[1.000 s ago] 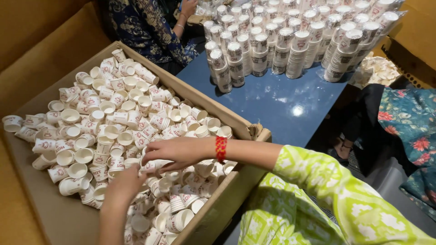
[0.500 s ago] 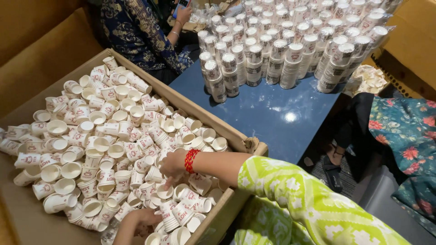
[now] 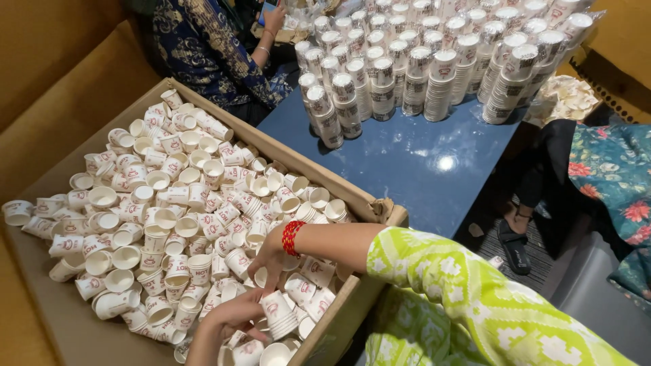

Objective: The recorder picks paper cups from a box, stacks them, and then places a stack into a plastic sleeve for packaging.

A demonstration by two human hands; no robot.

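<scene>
Nearest to the camera, the left hand (image 3: 230, 318) holds a short stack of nested paper cups (image 3: 279, 313), its fingers closed around the stack just above the low corner of the cardboard box (image 3: 352, 301). The right hand (image 3: 271, 252), with a red beaded bracelet (image 3: 291, 237) on the wrist and a green patterned sleeve (image 3: 468, 298) behind, reaches down into the loose cups just beside the stack. Its fingers are bent downward among the cups, but I cannot tell whether they already grip one.

The box is full of loose white paper cups (image 3: 169, 203), lying in every direction, so I judge that most of the gathering is not yet done.

Farther away, on the blue bench (image 3: 420, 163), stand many tall finished stacks of cups (image 3: 434, 61), close together in rows. This part looks already well advanced.

At the far edge another person in dark blue patterned clothes (image 3: 203, 47) sits beside the box.
</scene>
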